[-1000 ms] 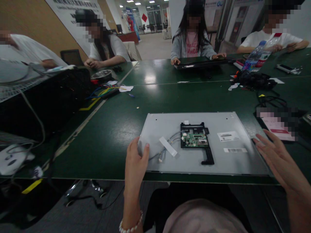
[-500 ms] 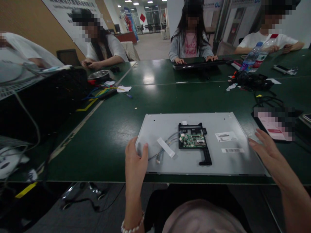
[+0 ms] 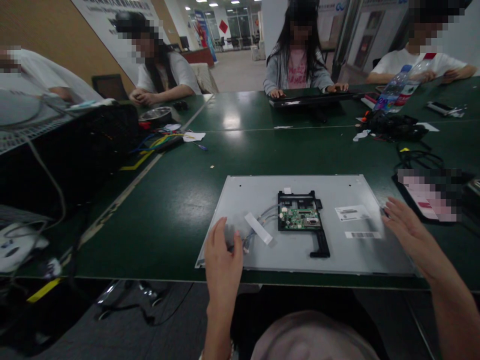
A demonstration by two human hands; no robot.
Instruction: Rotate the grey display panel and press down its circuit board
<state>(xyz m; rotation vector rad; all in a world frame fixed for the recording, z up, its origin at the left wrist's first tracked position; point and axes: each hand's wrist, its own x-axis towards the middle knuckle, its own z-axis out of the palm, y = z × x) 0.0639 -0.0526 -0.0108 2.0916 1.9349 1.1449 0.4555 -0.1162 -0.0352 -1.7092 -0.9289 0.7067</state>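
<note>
A grey metal-backed display panel lies flat at the table's near edge. In its middle sits a black plastic bracket with a green circuit board. Thin cables run left from the board beneath a strip of white tape. Over the panel's left part is my left hand, fingers apart, near the loose cable ends; whether it touches them I cannot tell. My right hand is at the right edge of the panel, fingers stretched out, holding nothing.
A phone with a lit screen lies to the right, below black cables. Plastic bottles stand further back. Coloured wires and a black case are on the left. Several people sit around the green table.
My left hand has moved right, from the panel's left edge to over its surface by the cables. My right hand stays by the right edge. The view has shifted slightly.
</note>
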